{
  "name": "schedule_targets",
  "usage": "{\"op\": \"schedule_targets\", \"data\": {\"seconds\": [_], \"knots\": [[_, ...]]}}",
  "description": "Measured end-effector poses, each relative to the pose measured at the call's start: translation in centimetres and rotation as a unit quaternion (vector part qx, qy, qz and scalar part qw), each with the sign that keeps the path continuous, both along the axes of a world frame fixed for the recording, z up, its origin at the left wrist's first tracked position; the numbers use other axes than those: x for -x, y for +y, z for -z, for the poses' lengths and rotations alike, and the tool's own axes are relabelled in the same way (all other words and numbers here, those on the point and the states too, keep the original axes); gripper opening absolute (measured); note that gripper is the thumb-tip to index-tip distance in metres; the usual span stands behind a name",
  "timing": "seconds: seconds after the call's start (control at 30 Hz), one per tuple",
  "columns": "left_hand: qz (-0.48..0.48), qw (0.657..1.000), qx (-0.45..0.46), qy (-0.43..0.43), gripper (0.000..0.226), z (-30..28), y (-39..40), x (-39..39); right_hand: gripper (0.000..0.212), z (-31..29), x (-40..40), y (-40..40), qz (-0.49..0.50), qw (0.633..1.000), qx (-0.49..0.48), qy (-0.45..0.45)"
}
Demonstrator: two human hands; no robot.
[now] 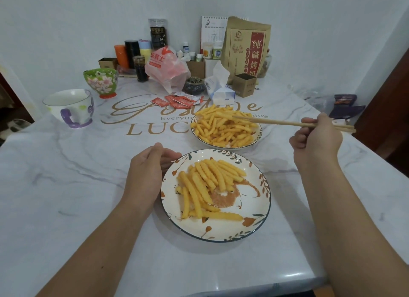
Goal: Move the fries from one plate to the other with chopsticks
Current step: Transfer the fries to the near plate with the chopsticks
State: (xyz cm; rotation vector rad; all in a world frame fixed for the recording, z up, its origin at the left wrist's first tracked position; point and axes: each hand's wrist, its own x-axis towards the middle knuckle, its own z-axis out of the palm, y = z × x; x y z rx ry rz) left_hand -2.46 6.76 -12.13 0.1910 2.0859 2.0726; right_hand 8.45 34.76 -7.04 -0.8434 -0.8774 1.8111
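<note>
Soft, even indoor light, source perhaps overhead; faint shadows on surface [66, 186]; wide-angle bending at edges; slightly soft focus throughout.

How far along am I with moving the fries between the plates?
Done: a small batch of fries already lies on the near plate. In hand: your right hand holds the chopsticks, tips at the pile on the far plate; whether they grip a fry is unclear. Your left hand rests at the near plate's rim. Left: most fries, still heaped on the far plate.
</note>
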Motion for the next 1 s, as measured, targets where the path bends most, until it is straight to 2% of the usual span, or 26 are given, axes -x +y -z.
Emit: {"op": "schedule_targets", "data": {"seconds": [0.1,0.23,0.53,0.67,0.73,0.87,1.0], "knots": [[0.000,1.000,-0.003,-0.001,0.049,0.0,-0.1,-0.1,0.036,-0.5,-0.3,-2.0,-0.045,0.999,-0.015,-0.001],[0.003,1.000,0.000,-0.001,0.050,-0.3,-0.2,-0.3,0.042,-1.5,-2.3,-5.4,-0.063,0.994,-0.084,-0.035],[0.011,1.000,0.002,0.004,0.049,-0.3,-0.3,-0.5,0.051,-1.5,-7.7,-9.7,0.019,0.972,-0.222,-0.069],[0.009,1.000,0.003,0.004,0.050,-0.4,-0.3,-0.7,0.048,-0.7,-8.3,-9.8,-0.001,0.951,-0.289,-0.108],[0.009,1.000,0.008,0.001,0.050,-0.5,-0.2,-0.7,0.047,-0.7,-8.1,-9.3,-0.013,0.948,-0.298,-0.106],[0.010,1.000,0.013,0.000,0.049,-0.4,-0.3,-0.6,0.053,-2.2,-6.5,-7.8,-0.012,0.960,-0.276,-0.040],[0.011,1.000,0.026,0.010,0.047,-0.5,-0.2,-0.8,0.056,-3.6,-2.2,-5.9,-0.060,0.961,-0.271,-0.015]]}}
